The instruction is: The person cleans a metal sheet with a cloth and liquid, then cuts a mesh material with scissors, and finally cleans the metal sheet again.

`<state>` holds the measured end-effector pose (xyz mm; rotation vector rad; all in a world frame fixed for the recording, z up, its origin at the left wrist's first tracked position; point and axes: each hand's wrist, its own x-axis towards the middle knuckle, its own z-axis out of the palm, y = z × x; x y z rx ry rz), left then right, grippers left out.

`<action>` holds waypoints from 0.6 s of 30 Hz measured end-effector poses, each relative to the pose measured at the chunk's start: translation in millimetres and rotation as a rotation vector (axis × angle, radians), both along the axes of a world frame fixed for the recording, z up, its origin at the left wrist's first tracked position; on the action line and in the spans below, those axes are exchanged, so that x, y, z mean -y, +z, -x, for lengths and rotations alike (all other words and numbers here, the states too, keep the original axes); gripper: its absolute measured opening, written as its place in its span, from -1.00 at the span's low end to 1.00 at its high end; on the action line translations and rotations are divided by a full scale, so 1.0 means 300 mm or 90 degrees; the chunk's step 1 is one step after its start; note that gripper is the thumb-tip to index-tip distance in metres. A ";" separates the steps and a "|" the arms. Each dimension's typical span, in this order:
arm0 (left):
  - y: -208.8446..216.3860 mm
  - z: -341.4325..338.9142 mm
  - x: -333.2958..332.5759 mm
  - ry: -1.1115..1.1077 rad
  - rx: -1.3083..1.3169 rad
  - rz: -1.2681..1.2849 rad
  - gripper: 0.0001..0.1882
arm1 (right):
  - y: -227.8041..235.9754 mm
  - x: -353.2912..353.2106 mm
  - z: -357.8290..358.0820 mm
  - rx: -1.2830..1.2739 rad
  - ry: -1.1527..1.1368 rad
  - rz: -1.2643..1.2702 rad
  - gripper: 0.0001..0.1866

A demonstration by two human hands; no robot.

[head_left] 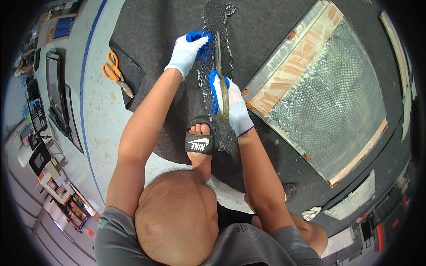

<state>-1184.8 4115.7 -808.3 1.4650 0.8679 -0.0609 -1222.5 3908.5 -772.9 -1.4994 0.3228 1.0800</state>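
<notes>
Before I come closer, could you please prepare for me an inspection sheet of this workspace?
Surface: dark mat over pale floor; a few small pale specks.
Job's things: honeycomb strip beneath the hands; long narrow tool above it, running lengthwise; large honeycomb-faced panel to the right.
Clutter: orange-handled snips at the mat's left edge; crumpled white item, lower right.
Hands: both in white-and-blue gloves; right hand grips the tool; left hand at the strip's left edge, grip unclear.
Cables: nothing seen near the hands.
Surroundings: sandalled foot close to the strip, contact unclear; dark frame at left.
</notes>
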 end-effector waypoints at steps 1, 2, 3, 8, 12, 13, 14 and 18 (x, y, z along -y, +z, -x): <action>0.002 0.002 -0.001 -0.005 0.008 0.003 -0.72 | -0.004 -0.006 -0.007 -0.064 0.000 -0.046 -0.38; 0.003 0.005 0.000 -0.011 0.017 0.012 -0.71 | -0.008 -0.012 -0.019 -0.050 0.006 -0.051 -0.37; 0.004 0.010 0.001 -0.018 0.026 0.021 -0.71 | -0.009 -0.021 -0.032 -0.054 0.016 -0.033 -0.37; 0.008 0.031 0.009 -0.014 0.013 0.017 -0.69 | 0.012 -0.045 -0.094 -0.002 0.073 0.024 -0.33; 0.005 0.036 0.007 -0.011 0.022 -0.002 -0.69 | 0.041 -0.045 -0.096 0.056 0.068 0.053 -0.56; 0.005 0.037 0.004 -0.003 0.020 0.002 -0.68 | 0.046 -0.043 -0.090 0.091 0.050 0.057 -0.56; 0.004 0.037 0.003 0.005 0.017 0.006 -0.68 | 0.046 -0.042 -0.088 0.097 0.048 0.065 -0.57; 0.007 0.038 -0.006 0.007 0.014 0.031 -0.68 | 0.031 -0.040 -0.076 0.134 0.034 0.063 -0.60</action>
